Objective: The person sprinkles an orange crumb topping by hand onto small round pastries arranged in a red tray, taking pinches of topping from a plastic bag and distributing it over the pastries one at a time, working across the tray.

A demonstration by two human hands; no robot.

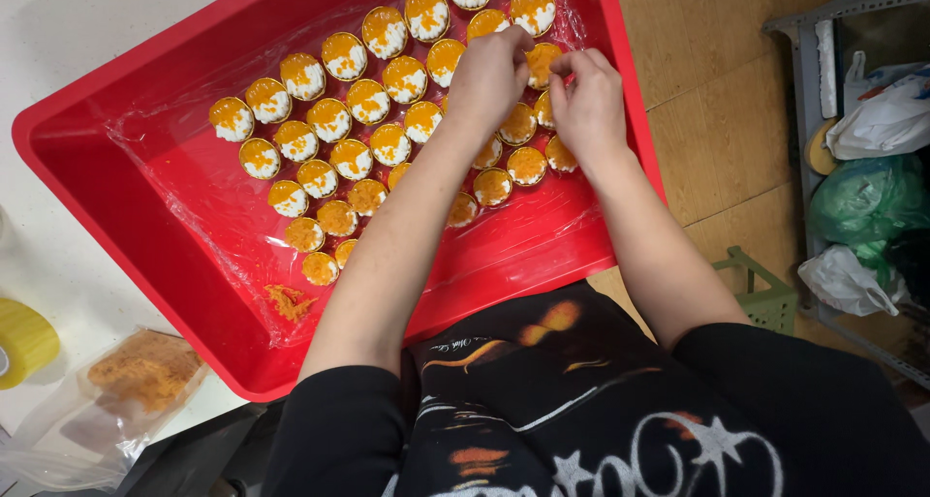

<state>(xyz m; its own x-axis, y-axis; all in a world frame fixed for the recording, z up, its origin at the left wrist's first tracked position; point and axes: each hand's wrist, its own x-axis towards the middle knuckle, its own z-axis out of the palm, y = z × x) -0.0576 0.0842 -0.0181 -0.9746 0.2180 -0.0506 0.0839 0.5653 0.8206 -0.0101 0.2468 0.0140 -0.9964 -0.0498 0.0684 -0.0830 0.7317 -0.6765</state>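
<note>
A red plastic tray lined with clear film holds several small round cups filled with white paste and orange topping, set in rows. My left hand and my right hand are close together over the tray's right side. Both pinch at one orange-topped cup between their fingertips. A little heap of loose orange crumbs lies on the film near the tray's front edge. My forearms cover some of the cups.
A clear bag of orange-brown crumbs lies on the white table at the lower left, beside a yellow roll. A grey rack with plastic bags and a green basket stand on the wooden floor at right.
</note>
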